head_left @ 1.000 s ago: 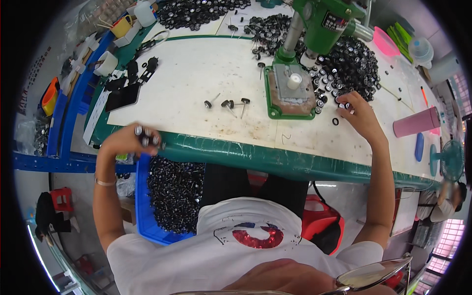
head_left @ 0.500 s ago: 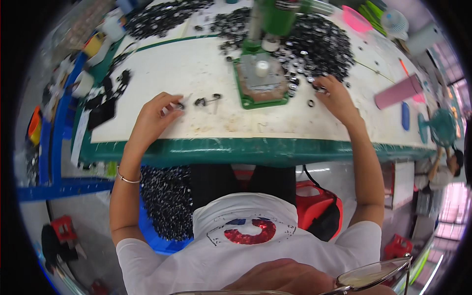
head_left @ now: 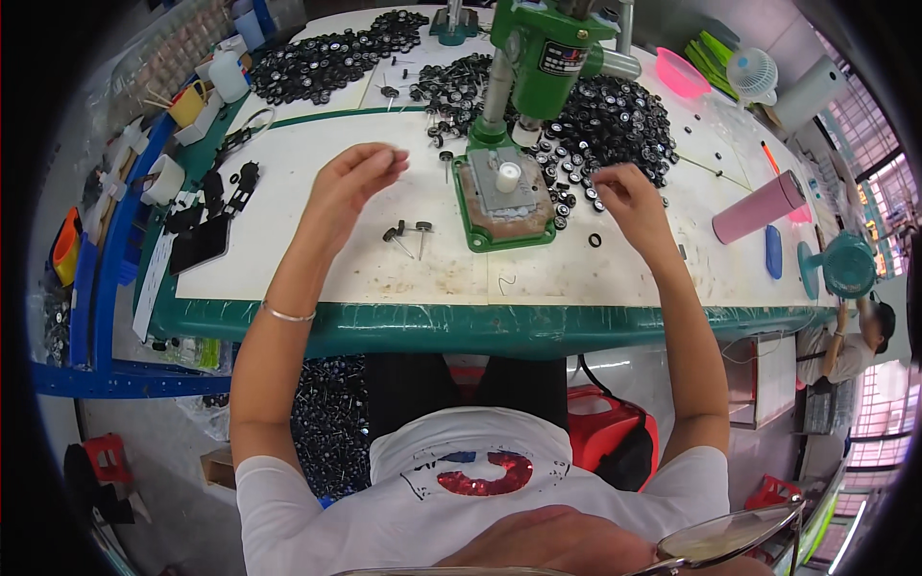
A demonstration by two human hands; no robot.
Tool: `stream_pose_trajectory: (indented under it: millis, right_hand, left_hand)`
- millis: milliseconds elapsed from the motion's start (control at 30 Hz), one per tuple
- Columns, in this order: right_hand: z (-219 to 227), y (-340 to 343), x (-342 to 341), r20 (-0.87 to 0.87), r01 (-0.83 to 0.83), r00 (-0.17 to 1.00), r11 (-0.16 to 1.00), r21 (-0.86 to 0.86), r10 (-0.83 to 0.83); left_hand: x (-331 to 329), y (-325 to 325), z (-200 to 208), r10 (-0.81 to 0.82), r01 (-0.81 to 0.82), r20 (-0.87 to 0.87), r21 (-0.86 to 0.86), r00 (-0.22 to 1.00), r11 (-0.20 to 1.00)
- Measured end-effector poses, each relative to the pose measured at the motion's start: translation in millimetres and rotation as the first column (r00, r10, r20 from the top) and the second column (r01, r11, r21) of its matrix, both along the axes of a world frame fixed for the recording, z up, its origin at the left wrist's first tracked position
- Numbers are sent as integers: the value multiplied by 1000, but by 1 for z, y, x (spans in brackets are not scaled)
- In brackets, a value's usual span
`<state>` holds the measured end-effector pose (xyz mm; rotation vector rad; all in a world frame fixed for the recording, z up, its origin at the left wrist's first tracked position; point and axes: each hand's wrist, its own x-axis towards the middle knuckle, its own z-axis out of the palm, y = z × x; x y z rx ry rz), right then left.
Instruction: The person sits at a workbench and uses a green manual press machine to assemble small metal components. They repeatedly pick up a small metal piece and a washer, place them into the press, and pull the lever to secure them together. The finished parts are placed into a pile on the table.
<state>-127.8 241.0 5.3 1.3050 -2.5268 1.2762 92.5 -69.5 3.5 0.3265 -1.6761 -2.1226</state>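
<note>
So the person sat at a white worktop with a green edge (head_left: 538, 326), with a green bench press (head_left: 538, 58) standing in the far middle of it. The left hand (head_left: 357, 182) was raised just left of the press with its fingers pinched together; I couldn't tell whether there was anything between them. The right hand (head_left: 624, 197) was down at the near edge of the big heap of little black wheels (head_left: 615, 120), fingers curled like it was picking one, though what it actually held was too small to see.

Progress-wise, my guess is this was early or mid batch. Only a few finished-looking pieces, small black wheels on thin metal pins (head_left: 408, 232), lay on the worktop near the left hand. Meanwhile the loose heap on the right was huge, and another pile of wheels (head_left: 327, 58) sat far left, so plenty left. The grey block on the press base (head_left: 504, 192) held a small white peg standing upright, with no wheel on it that I could see.

Materials: wheels looked like glossy black plastic with pale hubs, pins were bare shiny wire, the press was painted cast metal, and the worktop was scuffed and stained. A pink cylinder (head_left: 759, 206) lay off to the right
</note>
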Motion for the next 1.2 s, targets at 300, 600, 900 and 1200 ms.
stream_pose_trajectory:
  millis: [300,600,900,1200]
  right_hand:
    - [14,-79,53,66,-220,972,972,-84,226]
    - [-6,-87,51,71,-135,987,979,-153,147]
    - [-7,-83,42,-119,-207,974,971,-119,193]
    - [-5,-81,33,506,-47,839,954,-295,198]
  left_hand:
    - [-62,36,-14,-15,14,-41,-9,999,1000]
    - [-54,41,-18,18,-11,-83,74,996,997]
    - [-58,40,-20,34,-35,-67,-14,997,999]
    - [-75,62,-2,-76,85,48,-226,996,970]
